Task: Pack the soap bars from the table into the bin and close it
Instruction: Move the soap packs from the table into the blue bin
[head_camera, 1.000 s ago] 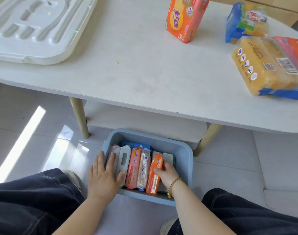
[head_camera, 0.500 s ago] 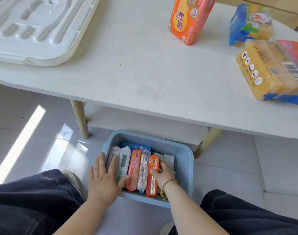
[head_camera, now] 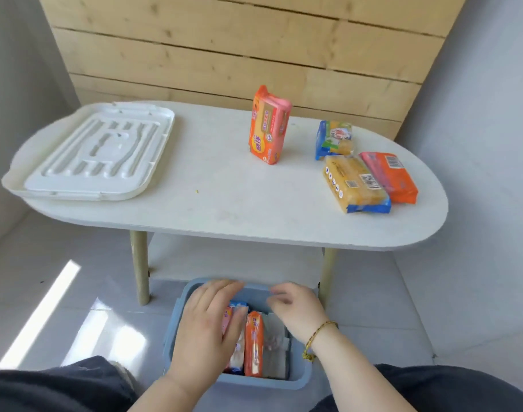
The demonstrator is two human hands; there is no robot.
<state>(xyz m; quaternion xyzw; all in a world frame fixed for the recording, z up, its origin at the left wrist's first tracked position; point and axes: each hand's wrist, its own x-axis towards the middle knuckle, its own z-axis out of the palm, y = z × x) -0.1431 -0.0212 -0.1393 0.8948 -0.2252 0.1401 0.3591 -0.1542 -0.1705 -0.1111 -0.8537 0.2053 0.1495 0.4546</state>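
Observation:
A blue bin (head_camera: 300, 376) stands on the floor between my knees, with several wrapped soap bars on edge inside, an orange one (head_camera: 253, 343) in the middle. My left hand (head_camera: 206, 328) lies flat over the bars on the bin's left side, fingers spread. My right hand (head_camera: 296, 310), with a gold bracelet, hovers over the bin's far right corner, holding nothing. On the white table (head_camera: 224, 203) an orange soap pack (head_camera: 267, 126) stands upright. A blue-and-yellow pack (head_camera: 333, 139), a yellow pack (head_camera: 355, 184) and an orange-pink pack (head_camera: 394, 176) lie at the right. The white bin lid (head_camera: 96, 153) rests at the table's left.
The table stands on wooden legs (head_camera: 140, 269) with a lower shelf (head_camera: 233, 257) behind the bin. A wooden plank wall (head_camera: 239, 49) runs behind the table. My dark trouser legs (head_camera: 52, 385) flank the bin on the tiled floor.
The view has tilted up to take in the whole table. My right hand let go of the orange bar and lifted toward the bin's far edge. My left hand slid further over the bars.

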